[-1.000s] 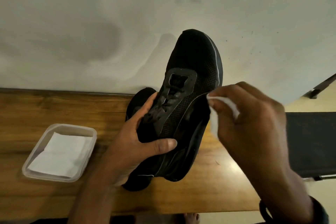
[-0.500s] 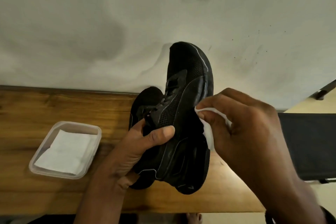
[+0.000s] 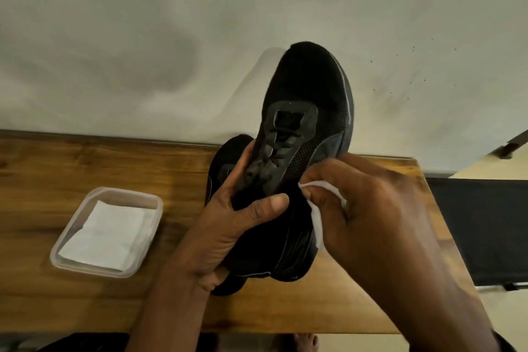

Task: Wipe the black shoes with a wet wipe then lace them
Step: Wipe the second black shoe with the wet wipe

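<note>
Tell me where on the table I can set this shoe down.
Bare wood of the table lies between the plastic container and the wall, at far left, and along the near edge below the container. The middle is crowded: the second shoe lies behind the held shoe, with the left hand and right hand on it.
</note>
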